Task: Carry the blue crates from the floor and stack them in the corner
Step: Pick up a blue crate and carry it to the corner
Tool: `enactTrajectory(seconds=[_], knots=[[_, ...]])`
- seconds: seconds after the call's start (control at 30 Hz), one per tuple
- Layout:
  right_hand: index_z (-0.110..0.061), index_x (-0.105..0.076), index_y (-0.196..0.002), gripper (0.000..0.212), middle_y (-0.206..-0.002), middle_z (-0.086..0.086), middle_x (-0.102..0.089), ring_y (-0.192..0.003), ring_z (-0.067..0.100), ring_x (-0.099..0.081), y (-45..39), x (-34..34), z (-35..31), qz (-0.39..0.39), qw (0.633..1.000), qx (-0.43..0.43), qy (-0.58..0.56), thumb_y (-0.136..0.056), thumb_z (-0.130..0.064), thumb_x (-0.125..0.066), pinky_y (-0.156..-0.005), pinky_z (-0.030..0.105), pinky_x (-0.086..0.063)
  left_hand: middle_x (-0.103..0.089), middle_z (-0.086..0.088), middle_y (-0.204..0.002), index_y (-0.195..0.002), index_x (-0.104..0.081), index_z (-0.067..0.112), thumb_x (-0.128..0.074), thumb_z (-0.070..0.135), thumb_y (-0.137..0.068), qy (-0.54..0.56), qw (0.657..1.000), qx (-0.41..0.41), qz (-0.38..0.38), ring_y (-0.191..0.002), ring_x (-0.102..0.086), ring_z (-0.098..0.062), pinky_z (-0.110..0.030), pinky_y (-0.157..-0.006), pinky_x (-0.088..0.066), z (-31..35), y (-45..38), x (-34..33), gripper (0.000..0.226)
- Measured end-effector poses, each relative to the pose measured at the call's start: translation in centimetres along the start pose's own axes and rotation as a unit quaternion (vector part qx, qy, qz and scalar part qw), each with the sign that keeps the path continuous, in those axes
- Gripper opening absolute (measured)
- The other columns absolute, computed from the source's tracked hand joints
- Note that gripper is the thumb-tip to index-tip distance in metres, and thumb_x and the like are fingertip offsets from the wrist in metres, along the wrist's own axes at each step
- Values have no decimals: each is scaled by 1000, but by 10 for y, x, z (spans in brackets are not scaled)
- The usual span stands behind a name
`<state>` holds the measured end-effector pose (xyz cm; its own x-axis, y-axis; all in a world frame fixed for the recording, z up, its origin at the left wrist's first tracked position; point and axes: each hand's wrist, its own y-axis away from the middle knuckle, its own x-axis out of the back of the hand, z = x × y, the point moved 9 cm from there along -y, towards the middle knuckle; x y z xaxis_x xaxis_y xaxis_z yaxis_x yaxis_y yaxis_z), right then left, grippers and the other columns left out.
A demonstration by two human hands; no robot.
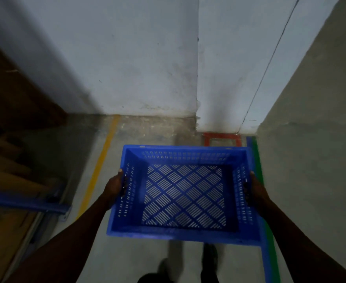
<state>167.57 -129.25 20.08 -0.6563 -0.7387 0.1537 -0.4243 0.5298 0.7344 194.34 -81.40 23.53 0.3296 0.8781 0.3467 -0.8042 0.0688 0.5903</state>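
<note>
An empty blue crate (184, 234) with a slotted bottom and slotted walls hangs level in front of me, above the floor. My left hand (115, 186) grips its left wall, fingers hooked through the handle slot. On the opposite wall my right hand (253, 187) grips the same way. The corner of the pale walls lies straight ahead, with bare floor (155, 125) at its foot. No other crate shows.
A yellow floor line (100, 166) runs toward the wall on the left. A red painted rectangle (222, 138) marks the floor by the wall pillar. Blue and green stripes (268, 242) run along the right wall. Left stands a blue shelf rack (25, 199) with cardboard boxes. My feet show below.
</note>
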Motion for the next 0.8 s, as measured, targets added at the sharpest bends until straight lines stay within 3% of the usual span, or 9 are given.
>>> enactTrajectory(seconds=[0.07,0.17,0.2,0.3,0.5,0.57,0.67,0.8], knots=[[-16,-57,-78,81,-56,2,-44,-42,17,-36,-36,-22,-8,2,1000,3,5,-65,-95,-45,-46,25,-28,-62,-7,-69,-98,-62,7,-40,65,-98,14,1000,-1,-28,-53,-57,-22,-33,-56,-47,3,-37,-5,62],[-17,-56,-74,73,-54,0,-45,-43,16,-38,-102,-59,3,0,1000,-8,3,-76,-88,-43,-49,27,-29,-52,-12,-67,-103,-56,2,-36,62,-101,22,998,2,-53,-49,-48,-23,-32,-50,-43,-13,-110,-17,63],[-17,-57,-75,77,-53,0,-47,-43,17,-39,-124,-71,12,3,1000,-9,2,-69,-92,-46,-49,28,-30,-50,-13,-67,-102,-56,3,-35,62,-101,18,998,3,-57,-49,-46,-23,-33,-51,-42,-22,-138,-22,63],[-16,-60,-78,94,-52,0,-51,-47,20,-43,-194,-105,42,21,1000,-15,-4,-39,-101,-55,-50,28,-34,-51,-13,-66,-94,-56,5,-33,63,-101,-4,999,10,-35,-49,-45,-23,-33,-52,-40,-56,-223,-37,63],[-15,-58,-82,99,-59,3,-51,-48,21,-43,-371,-187,140,23,1000,-15,-3,-33,-101,-58,-49,31,-36,-53,-12,-59,-78,-58,8,-29,64,-102,-27,999,27,8,-48,-47,-24,-34,-54,-40,-173,-410,-74,67],[-15,-57,-81,92,-60,3,-51,-47,20,-42,-418,-207,166,26,1000,-16,4,-43,-99,-57,-48,31,-37,-51,-9,-60,-81,-57,11,-31,60,-103,-18,999,35,14,-49,-44,-23,-34,-53,-37,-209,-461,-87,60],[-15,-58,-82,68,-61,3,-50,-48,20,-41,-475,-228,198,43,999,-22,18,-80,-82,-48,-49,31,-36,-52,-7,-60,-84,-57,12,-31,60,-103,-24,999,39,3,-51,-44,-23,-32,-53,-38,-251,-519,-111,58],[-14,-57,-83,64,-60,3,-48,-48,20,-39,-539,-247,227,49,998,-27,28,-87,-76,-43,-49,30,-34,-52,-6,-60,-82,-56,13,-31,59,-104,-34,999,33,8,-47,-46,-21,-30,-51,-40,-287,-569,-133,57]])
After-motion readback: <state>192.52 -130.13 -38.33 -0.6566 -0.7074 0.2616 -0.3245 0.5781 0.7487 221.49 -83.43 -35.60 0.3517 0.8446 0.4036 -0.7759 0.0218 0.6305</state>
